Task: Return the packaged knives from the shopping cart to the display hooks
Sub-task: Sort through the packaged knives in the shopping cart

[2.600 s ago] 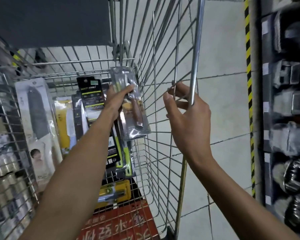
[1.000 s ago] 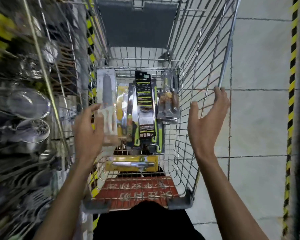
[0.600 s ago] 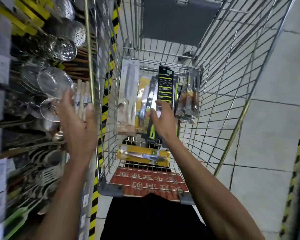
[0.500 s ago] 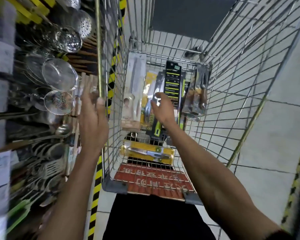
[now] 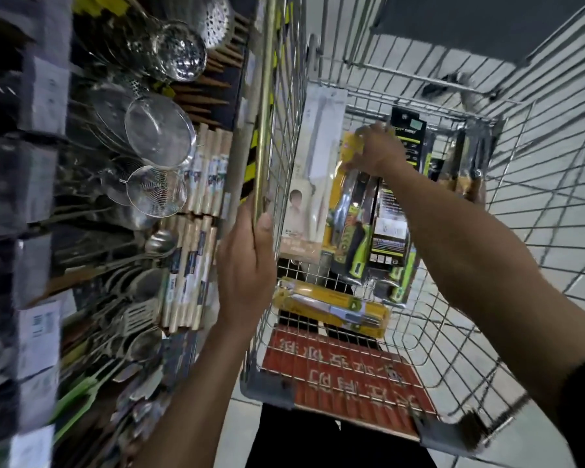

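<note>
A wire shopping cart [image 5: 453, 336] holds several packaged knives leaning against its far wall. My right hand [image 5: 377, 152] reaches into the cart and grips the top of a yellow knife package [image 5: 350, 146]. Beside it stand a white knife package [image 5: 313, 184], a black and green package [image 5: 390, 231] and clear packs with wooden handles [image 5: 466, 170]. Another yellow knife package [image 5: 331, 307] lies flat on the cart floor. My left hand [image 5: 247, 261] grips the cart's left top rail [image 5: 265, 106].
Shelves on the left carry hanging metal strainers [image 5: 156, 130], ladles and spatulas [image 5: 122, 319], and packs of wooden utensils [image 5: 196, 238]. A red plate [image 5: 345, 376] covers the cart's near end. Grey tiled floor [image 5: 547, 184] lies to the right.
My left hand has come down from the air onto the cart's left rail. My right hand has moved up and left from the black package to the top of the yellow one.
</note>
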